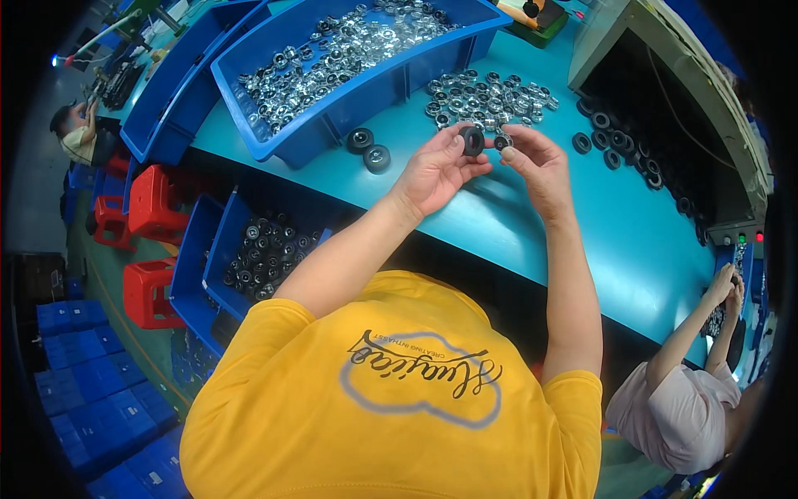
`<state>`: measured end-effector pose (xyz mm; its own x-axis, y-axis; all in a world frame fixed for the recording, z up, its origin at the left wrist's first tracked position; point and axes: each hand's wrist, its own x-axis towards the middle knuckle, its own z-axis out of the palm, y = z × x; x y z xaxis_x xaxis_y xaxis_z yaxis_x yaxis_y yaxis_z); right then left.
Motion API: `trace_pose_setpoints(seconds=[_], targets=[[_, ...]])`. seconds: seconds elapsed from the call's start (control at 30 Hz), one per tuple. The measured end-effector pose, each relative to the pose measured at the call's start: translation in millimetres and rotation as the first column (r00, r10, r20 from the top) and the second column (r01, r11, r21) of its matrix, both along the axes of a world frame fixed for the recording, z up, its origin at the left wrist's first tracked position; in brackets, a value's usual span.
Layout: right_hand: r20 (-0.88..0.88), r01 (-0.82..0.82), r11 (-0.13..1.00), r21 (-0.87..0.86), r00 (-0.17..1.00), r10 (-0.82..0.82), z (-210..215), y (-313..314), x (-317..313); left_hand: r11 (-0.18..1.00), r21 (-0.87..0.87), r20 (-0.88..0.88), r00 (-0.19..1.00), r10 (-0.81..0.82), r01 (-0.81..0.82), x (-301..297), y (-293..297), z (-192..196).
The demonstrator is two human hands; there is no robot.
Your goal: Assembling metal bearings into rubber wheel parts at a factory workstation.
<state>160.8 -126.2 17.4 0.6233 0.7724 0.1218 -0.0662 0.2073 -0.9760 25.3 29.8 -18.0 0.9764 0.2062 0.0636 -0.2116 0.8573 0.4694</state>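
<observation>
A: Your left hand point(434, 170) has the black rubber ring point(472, 140) pinched at the fingertips, thumb under and forefinger over, held up above the teal table point(532, 224)

B: And your right hand point(536, 162) is closed narrow on a small shiny metal piece point(502, 142), right beside the ring, nearly touching it

A: My read is you're fitting one into the other, so keep the ring's open face turned toward the right hand and bring the metal piece in square, not tilted

B: Agreed, and grip the ring by its rim only; fingers over the hole would block the way in

A: Your supply is close: a loose heap of metal pieces point(490, 100) just beyond your hands, and a row of black rings point(619, 141) to the right by the grey machine point(665, 75)

B: Two black wheels point(368, 150) sit on the table to your left, in front of the blue bin point(349, 62) full of shiny parts

A: Another blue bin point(249, 249) with dark and silver parts sits below the table edge on your left, and a person in pink point(677, 407) works at the right end, hands well apart from yours

B: Work over the table so a dropped piece lands within reach
</observation>
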Motion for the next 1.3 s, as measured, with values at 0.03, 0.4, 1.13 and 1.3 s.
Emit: trace_pose_setpoints(seconds=[0.03,0.4,1.13,1.3], targets=[[0.007,0.008,1.000,0.012,1.000,-0.008,0,1,-2,1.000,0.005,0.012,1.000,-0.006,0.006,0,-1,0],[0.382,0.089,0.996,-0.001,0.921,-0.082,1,5,-9,0.999,0.039,0.006,1.000,-0.027,0.026,0,-1,-2],[-0.010,0.204,0.974,0.095,0.979,-0.204,-5,0,7,0.989,-0.057,0.070,0.989,-0.134,0.138,-3,1,5],[-0.011,0.206,0.974,0.093,0.979,-0.206,-5,0,6,0.986,-0.062,0.076,0.986,-0.147,0.152,-4,1,5]])
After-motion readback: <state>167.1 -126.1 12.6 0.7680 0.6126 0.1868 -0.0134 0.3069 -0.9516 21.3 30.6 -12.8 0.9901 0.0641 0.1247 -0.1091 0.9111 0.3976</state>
